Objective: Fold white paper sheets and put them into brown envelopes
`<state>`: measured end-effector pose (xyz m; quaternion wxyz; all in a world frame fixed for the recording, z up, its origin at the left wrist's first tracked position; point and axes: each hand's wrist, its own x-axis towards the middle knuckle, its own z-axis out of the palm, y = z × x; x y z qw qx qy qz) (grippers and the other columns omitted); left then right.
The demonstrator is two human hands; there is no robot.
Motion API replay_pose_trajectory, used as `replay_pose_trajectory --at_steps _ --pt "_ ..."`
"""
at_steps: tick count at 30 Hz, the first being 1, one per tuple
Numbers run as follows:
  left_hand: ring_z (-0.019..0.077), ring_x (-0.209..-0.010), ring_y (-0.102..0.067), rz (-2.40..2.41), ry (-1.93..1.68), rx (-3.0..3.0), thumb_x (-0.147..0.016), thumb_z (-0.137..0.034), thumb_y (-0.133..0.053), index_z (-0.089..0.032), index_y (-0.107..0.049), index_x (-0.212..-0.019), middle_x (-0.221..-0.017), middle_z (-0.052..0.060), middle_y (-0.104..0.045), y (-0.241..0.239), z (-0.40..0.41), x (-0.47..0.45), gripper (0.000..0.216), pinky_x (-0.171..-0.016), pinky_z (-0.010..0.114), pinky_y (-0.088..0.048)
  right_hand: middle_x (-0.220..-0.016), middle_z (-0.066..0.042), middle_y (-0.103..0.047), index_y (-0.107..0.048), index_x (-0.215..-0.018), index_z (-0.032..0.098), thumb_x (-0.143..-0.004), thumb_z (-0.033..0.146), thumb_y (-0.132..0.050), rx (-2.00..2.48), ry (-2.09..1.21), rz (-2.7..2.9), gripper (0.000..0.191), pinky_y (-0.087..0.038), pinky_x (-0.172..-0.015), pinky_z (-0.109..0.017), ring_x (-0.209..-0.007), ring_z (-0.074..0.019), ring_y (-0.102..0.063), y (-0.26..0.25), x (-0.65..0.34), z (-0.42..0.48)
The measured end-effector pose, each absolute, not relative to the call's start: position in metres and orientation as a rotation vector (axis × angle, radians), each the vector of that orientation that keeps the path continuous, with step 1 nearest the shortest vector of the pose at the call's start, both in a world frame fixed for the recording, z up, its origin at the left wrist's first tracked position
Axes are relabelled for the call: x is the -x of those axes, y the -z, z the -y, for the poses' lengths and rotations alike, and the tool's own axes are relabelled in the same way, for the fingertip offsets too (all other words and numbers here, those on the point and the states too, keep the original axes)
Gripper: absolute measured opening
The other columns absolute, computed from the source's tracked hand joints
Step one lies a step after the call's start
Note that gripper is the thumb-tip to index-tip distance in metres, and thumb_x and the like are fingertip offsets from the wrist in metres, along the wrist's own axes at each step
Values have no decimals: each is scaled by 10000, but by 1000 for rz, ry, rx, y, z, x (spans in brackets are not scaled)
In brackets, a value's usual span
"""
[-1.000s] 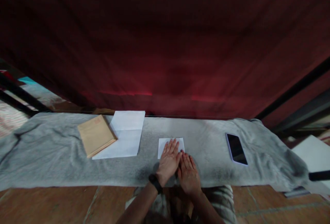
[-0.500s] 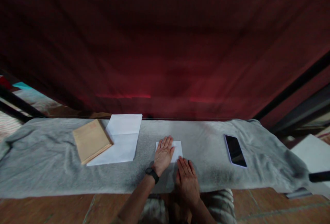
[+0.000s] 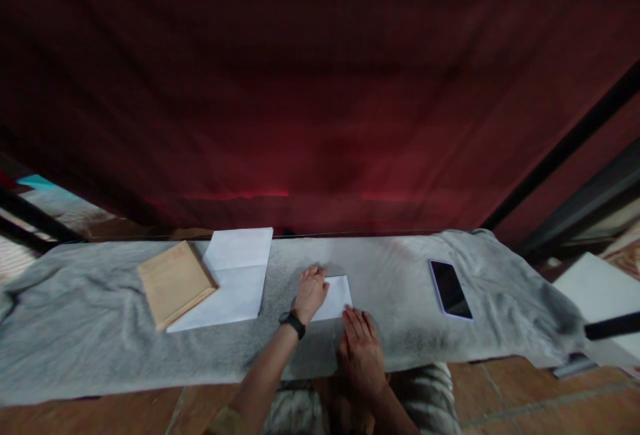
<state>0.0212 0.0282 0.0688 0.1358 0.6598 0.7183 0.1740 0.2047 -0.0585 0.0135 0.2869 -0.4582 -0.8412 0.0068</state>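
A small folded sheet of white paper (image 3: 335,298) lies on the grey blanket in front of me. My left hand (image 3: 311,293), with a black band on its wrist, covers the paper's left side, its fingers bent down onto it. The thumb rests on the paper's upper surface. My right hand (image 3: 363,351) lies palm down with its fingers stretched out, the fingertips touching the paper's lower right corner.
The grey blanket (image 3: 400,288) covers a long narrow surface. To the left, a brown paper packet (image 3: 176,283) overlaps larger creased white sheets (image 3: 243,281). A phone (image 3: 451,289) lies to the right. Behind hangs a dark red cloth (image 3: 320,121).
My left hand has slid left over the paper and its fingers, flat before, are now bent, baring more of the paper. My right hand stays at the lower right corner. The view has shifted slightly.
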Motion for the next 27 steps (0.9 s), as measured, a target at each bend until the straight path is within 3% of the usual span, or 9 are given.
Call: replay_pose_trajectory --at_steps 4,9,13,17,20,22,24,27 --pt "257 -1080 -608 -2024 -610 -1729 -794 -96 -551 -194 -666 -899 -1025 101 -690 -77 -26 -15 184 -991 406 -418 -1379 -89 -611 -552 -1372 171 -911 137 -415 1240 -18 2224 482 -335 -1173 -423 -1306 -212 -530 -11 -205 57" --pt "195 -672 -621 -1841 -765 -1396 -739 -192 -586 -191 -611 -707 -649 3 -617 -92 -16 1 41 -651 302 -465 -1454 -75 -544 -441 -1467 181 -905 136 -412 1262 -51 2226 565 -362 -1165 -428 -1337 -214 -499 -11 -206 55" --pt "151 -568 -580 -1624 -912 -1151 -701 -333 -637 -193 -586 -717 -603 -28 -588 -106 -1 7 150 -527 249 -415 -1549 -74 -423 -332 -1532 198 -861 101 -415 1212 -132 2237 683 -334 -1178 -498 -1419 -241 -396 -21 -204 56" --pt "167 -629 -633 -1448 -1023 -962 -642 -471 -713 -195 -578 -764 -695 10 -656 -117 11 2 331 -565 265 -474 -1544 -58 -429 -441 -1480 238 -846 101 -411 1124 -501 2058 650 -357 -1165 -480 -1406 -240 -418 -37 -197 57" --pt "190 -823 -686 -1374 -1139 -852 -710 -581 -663 -195 -613 -908 -917 75 -717 -118 20 -1 437 -714 298 -533 -1325 -100 -645 -627 -1313 205 -932 303 -460 1149 -932 1668 428 -480 -1054 -423 -1215 -258 -607 -49 -189 53" --pt "196 -958 -680 -1373 -1296 -731 -755 -599 -632 -207 -618 -997 -1059 90 -714 -113 26 -2 461 -791 303 -535 -1041 -119 -754 -735 -1088 160 -920 508 -521 1193 -1214 1305 441 -554 -930 -413 -1003 -278 -704 -56 -181 49" --pt "202 -1006 -674 -1379 -1421 -627 -746 -553 -677 -214 -617 -1042 -1118 85 -708 -102 32 -3 454 -804 300 -535 -839 -107 -758 -752 -896 142 -817 636 -625 1169 -1437 997 516 -590 -832 -413 -840 -278 -728 -62 -174 47" --pt "213 -906 -696 -1380 -1394 -700 -727 -477 -704 -185 -632 -1048 -1046 83 -733 -82 39 -3 440 -751 310 -546 -754 -81 -733 -723 -798 149 -647 634 -779 1106 -1613 786 511 -606 -765 -410 -727 -251 -717 -63 -168 46"
